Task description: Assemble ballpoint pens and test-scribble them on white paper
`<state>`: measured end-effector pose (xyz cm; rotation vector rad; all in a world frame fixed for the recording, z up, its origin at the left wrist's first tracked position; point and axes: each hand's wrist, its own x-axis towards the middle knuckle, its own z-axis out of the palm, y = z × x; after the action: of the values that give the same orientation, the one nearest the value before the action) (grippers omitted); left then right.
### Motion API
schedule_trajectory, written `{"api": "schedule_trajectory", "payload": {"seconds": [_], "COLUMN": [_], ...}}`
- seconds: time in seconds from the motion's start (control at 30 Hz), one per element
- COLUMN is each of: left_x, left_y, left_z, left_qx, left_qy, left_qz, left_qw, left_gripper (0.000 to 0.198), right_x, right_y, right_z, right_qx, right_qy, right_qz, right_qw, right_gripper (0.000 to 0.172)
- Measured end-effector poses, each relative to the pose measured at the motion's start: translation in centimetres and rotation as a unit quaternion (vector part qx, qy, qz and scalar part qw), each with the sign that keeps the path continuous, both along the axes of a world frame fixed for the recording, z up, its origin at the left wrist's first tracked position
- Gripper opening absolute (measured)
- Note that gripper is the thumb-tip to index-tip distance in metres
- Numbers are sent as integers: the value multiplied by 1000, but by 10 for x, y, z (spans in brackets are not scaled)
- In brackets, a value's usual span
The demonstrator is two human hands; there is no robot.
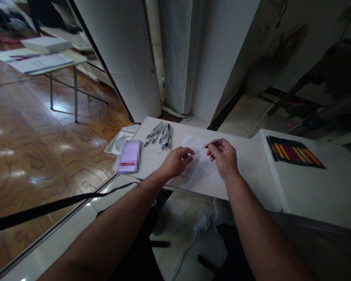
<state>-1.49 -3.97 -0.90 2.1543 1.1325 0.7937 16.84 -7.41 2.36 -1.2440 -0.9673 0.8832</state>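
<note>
A sheet of paper (pixel 207 171) with faint line markings lies on the white table. My right hand (pixel 224 155) is over its right part, closed around a dark, slim pen (pixel 218 142). The pen tilts, with one end pointing down to the left toward the sheet. At the sheet's left edge rests my left hand (pixel 177 160). Its fingers are bent, with a gap between thumb and forefinger and nothing visible between them. Beyond the left hand, several clear-barrelled pens (pixel 163 134) lie in a loose bunch on the table.
A blurred-out purple package (pixel 129 157) sits at the table's left corner. On a white surface to the right lies a set of coloured pens (pixel 295 151) in a dark case. Below the table are a power strip (pixel 202 225) and cables. A second table (pixel 41 62) stands far left.
</note>
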Motion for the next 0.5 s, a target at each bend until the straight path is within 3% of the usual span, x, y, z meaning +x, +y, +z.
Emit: {"api": "schedule_trajectory", "payload": {"seconds": [0.3, 0.5], "left_x": [0, 0], "left_y": [0, 0], "left_z": [0, -1], "left_qx": [-7, -6], "left_qy": [-13, -10], "left_qz": [5, 7], "left_qw": [1000, 1000], "left_gripper": [22, 24], "right_x": [1, 0], "right_y": [-1, 0], "right_z": [-3, -5], "right_qx": [-28, -20], "right_qy": [-18, -16], "right_qz": [37, 29], "right_qw": [999, 999], "right_gripper": [36, 29]}}
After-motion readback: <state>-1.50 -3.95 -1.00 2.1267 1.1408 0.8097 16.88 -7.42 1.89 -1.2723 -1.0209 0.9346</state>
